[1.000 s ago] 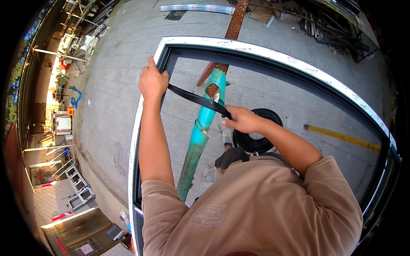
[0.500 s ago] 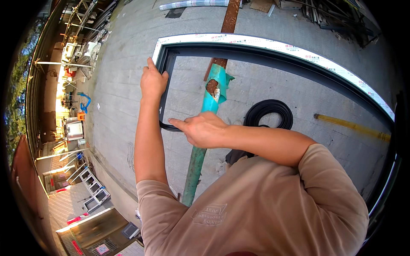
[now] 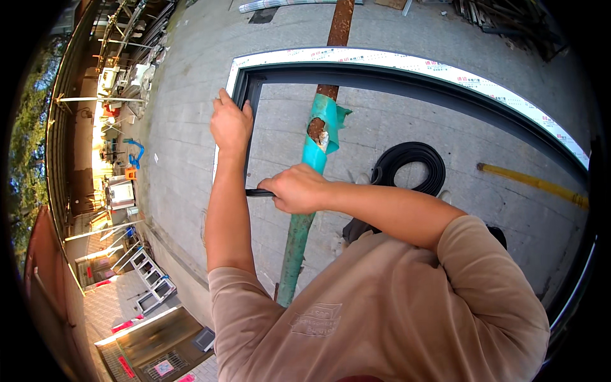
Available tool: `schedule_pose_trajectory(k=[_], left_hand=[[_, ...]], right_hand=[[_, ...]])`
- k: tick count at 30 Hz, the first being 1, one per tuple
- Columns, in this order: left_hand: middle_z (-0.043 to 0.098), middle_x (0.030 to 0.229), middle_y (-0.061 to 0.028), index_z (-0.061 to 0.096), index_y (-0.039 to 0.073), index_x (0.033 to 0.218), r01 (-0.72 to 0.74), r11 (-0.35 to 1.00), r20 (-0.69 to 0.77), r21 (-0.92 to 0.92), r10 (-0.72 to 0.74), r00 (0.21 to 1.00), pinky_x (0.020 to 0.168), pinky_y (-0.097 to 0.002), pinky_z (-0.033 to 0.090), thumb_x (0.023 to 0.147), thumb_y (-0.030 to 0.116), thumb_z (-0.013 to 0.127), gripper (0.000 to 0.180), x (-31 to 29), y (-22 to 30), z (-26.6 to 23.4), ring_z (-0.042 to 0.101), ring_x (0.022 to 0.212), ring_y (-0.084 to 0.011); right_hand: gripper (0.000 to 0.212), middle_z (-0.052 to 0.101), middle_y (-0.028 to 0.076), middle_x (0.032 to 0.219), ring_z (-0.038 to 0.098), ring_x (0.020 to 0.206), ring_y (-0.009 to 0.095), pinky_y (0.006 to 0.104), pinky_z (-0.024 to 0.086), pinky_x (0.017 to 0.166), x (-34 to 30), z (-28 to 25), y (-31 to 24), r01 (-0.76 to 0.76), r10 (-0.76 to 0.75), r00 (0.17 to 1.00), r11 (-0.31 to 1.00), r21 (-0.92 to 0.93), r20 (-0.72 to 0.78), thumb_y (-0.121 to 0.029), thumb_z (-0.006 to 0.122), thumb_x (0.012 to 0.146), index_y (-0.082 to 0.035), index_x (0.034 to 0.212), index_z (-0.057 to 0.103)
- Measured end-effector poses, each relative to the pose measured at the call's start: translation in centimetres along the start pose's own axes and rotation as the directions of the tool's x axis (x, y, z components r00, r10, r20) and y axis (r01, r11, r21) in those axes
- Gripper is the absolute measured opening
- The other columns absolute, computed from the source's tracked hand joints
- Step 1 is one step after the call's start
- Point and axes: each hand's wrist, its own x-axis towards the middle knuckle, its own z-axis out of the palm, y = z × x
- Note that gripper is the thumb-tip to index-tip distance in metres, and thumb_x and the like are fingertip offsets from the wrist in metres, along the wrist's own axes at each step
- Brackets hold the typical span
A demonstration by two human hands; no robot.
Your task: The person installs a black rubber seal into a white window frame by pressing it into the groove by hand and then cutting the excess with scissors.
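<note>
A dark grey window frame (image 3: 407,81), with printed white film along its outer edge, lies in front of me across a pipe. My left hand (image 3: 230,126) is closed over the frame's left bar, fingers at the outer edge and thumb toward the inner side. Below it, my right hand (image 3: 298,190) is closed on a thin black rubber strip (image 3: 258,193), which sticks out leftward from the fingers to that bar. Where the strip runs along the bar is partly hidden by my left hand and forearm. A coil of black rubber strip (image 3: 436,167) lies on the floor beyond my right forearm.
The rusty pipe (image 3: 296,251), partly wrapped in torn teal covering, passes under the frame. A yellow tube (image 3: 534,180) lies on the floor at right. Scrap lengths (image 3: 503,19) are piled far right; a ladder (image 3: 151,275) stands at lower left.
My right hand has moved slightly left, and its extended index finger has curled in around the strip. The left hand keeps nearly the same place on the bar. The view has shifted slightly.
</note>
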Motion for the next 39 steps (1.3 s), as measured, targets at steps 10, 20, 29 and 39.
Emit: schedule_pose_trajectory(k=[10, 20, 29, 39], left_hand=[[0.072, 0.125, -0.0253, 0.054, 0.003, 0.155, 0.049, 0.999, 0.048, -0.005, -0.049, 0.998, 0.090, -0.0581, 0.063, 0.097, 0.040, 0.080, 0.073, -0.4, -0.4, -0.2, 0.076, 0.107, -0.0480], [0.070, 0.122, -0.0252, 0.049, 0.002, 0.161, 0.065, 0.998, 0.075, 0.022, -0.066, 0.995, 0.087, -0.0554, 0.064, 0.097, 0.034, 0.081, 0.079, -2.0, -0.6, -0.5, 0.076, 0.109, -0.0455], [0.069, 0.125, -0.0262, 0.043, 0.003, 0.168, -0.004, 1.000, 0.084, 0.017, 0.003, 0.996, 0.088, -0.0568, 0.063, 0.097, 0.030, 0.081, 0.085, -3.1, -1.9, -0.8, 0.075, 0.106, -0.0473], [0.068, 0.125, -0.0255, 0.041, 0.001, 0.169, -0.031, 0.999, 0.130, -0.022, 0.034, 0.991, 0.088, -0.0557, 0.063, 0.096, 0.025, 0.080, 0.087, -4.3, -3.1, -1.8, 0.075, 0.104, -0.0469]], right_hand=[[0.025, 0.080, 0.018, 0.094, 0.078, 0.093, 0.043, 0.0573, 0.060, 0.083, 0.4, 0.5, 0.6, -0.006, 0.006, 1.000, 1.000, 0.001, -0.028, -0.012, 0.069, 0.087, -0.006, 0.110, 0.075], [0.041, 0.081, 0.016, 0.097, 0.078, 0.091, 0.040, 0.0561, 0.060, 0.079, 0.6, 1.1, 1.4, 0.040, -0.041, 0.999, 0.998, -0.039, -0.018, -0.014, 0.070, 0.089, -0.011, 0.128, 0.077], [0.027, 0.080, 0.017, 0.092, 0.078, 0.090, 0.043, 0.0578, 0.060, 0.080, 0.5, 0.9, 1.3, 0.064, -0.064, 0.995, 0.998, 0.000, -0.074, -0.011, 0.070, 0.085, -0.006, 0.110, 0.076], [0.019, 0.080, 0.019, 0.095, 0.078, 0.090, 0.043, 0.0578, 0.060, 0.080, 0.3, 0.5, 1.1, 0.064, -0.064, 0.996, 0.998, 0.002, -0.062, -0.011, 0.069, 0.085, -0.006, 0.103, 0.074]])
